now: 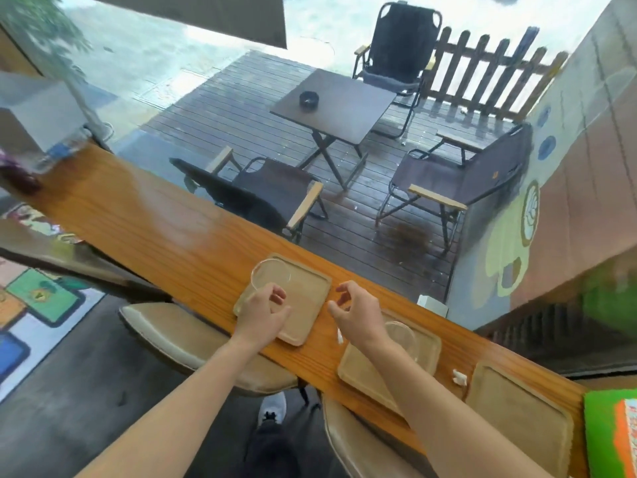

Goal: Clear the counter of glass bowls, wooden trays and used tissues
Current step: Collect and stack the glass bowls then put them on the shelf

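Head camera is looking down at a long wooden counter (165, 232). Nothing is looking cleared yet. Three wooden trays are sitting on it: the left tray (303, 301), the middle tray (365, 370) and the right tray (517, 408). One glass bowl (270, 274) is sitting at the 10 o'clock corner of the left tray, and a second bowl (403, 336) is sitting on the middle tray. A small tissue bit (339, 336) is lying between the left and middle trays, and another tissue (459, 376) is lying between the middle and right trays.

The counter is running long from 10 o'clock to 4 o'clock, and the trays are lining up the same way.

The left hand (265, 313) is hovering over the left tray, just beside the bowl, fingers curled and half open, holding nothing. The right hand (355, 312) is hanging above the counter, fingers loosely curled, empty too.
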`<action>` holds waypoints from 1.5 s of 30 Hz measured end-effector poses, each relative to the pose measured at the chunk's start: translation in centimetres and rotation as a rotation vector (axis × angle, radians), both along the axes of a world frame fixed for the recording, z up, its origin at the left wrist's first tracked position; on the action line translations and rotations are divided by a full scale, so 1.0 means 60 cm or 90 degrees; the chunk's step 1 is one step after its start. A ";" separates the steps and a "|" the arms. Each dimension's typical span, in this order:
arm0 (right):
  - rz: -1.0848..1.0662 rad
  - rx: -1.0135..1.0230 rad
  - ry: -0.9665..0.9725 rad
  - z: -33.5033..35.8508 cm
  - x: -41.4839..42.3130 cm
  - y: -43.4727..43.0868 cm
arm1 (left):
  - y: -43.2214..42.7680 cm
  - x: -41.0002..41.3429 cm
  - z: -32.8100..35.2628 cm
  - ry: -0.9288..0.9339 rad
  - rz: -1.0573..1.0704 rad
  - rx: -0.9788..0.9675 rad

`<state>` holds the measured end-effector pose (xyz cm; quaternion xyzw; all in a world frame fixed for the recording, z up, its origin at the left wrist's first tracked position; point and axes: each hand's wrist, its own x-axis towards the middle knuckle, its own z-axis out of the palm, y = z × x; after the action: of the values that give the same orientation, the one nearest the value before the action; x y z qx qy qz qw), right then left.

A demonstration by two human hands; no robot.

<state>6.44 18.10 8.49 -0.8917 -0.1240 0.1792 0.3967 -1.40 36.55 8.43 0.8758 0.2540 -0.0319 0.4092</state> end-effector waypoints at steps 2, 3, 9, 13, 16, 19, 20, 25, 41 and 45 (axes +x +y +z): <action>0.009 -0.028 0.050 -0.020 0.001 0.049 | 0.056 0.004 -0.012 0.029 0.016 -0.017; 0.015 -0.044 0.078 -0.030 0.003 0.072 | 0.083 0.007 -0.019 0.040 0.021 -0.024; -0.034 -0.100 0.190 -0.089 0.019 0.167 | 0.209 0.039 -0.074 0.130 0.016 -0.035; -0.066 -0.108 0.197 -0.130 0.026 0.193 | 0.246 0.063 -0.118 0.172 -0.022 -0.056; -0.087 -0.089 0.231 -0.155 0.027 0.206 | 0.250 0.076 -0.147 0.190 -0.064 -0.078; -0.089 -0.064 0.248 -0.167 0.027 0.217 | 0.249 0.088 -0.164 0.185 -0.107 -0.117; -0.076 -0.049 0.250 -0.169 0.028 0.218 | 0.247 0.092 -0.167 0.177 -0.124 -0.136; -0.039 0.048 0.258 -0.144 0.031 0.217 | 0.228 0.102 -0.154 0.107 -0.183 -0.200; -0.169 0.133 0.106 0.070 0.037 -0.058 | -0.063 0.180 0.025 -0.084 -0.333 -0.199; -0.201 0.137 0.087 0.082 0.012 -0.150 | -0.141 0.172 0.044 -0.100 -0.388 -0.210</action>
<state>7.14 9.13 13.43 -0.8384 0.0262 0.1602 0.5203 8.92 28.09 11.04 0.8331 -0.0602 -0.1257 0.5352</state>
